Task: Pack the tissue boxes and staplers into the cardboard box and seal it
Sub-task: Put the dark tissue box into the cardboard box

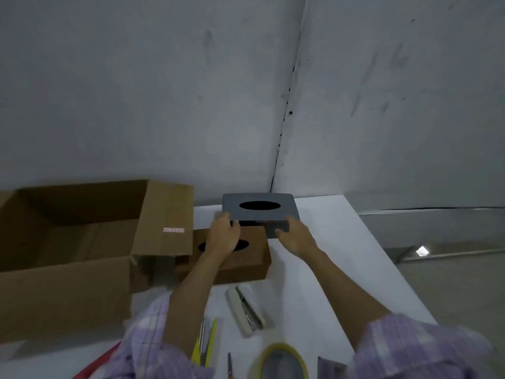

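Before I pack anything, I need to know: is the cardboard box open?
Open: the cardboard box has its flaps raised, with its inside showing.

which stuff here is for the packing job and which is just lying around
For the job:
dark tissue box, held by left hand and right hand
brown tissue box
white stapler
yellow stapler
cardboard box
tape roll

Lying about:
scissors
dark item at bottom edge

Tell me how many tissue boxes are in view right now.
2. The dark grey tissue box is held by both hands at the table's far edge; the brown tissue box sits just nearer, beside the cardboard box. Others may be hidden.
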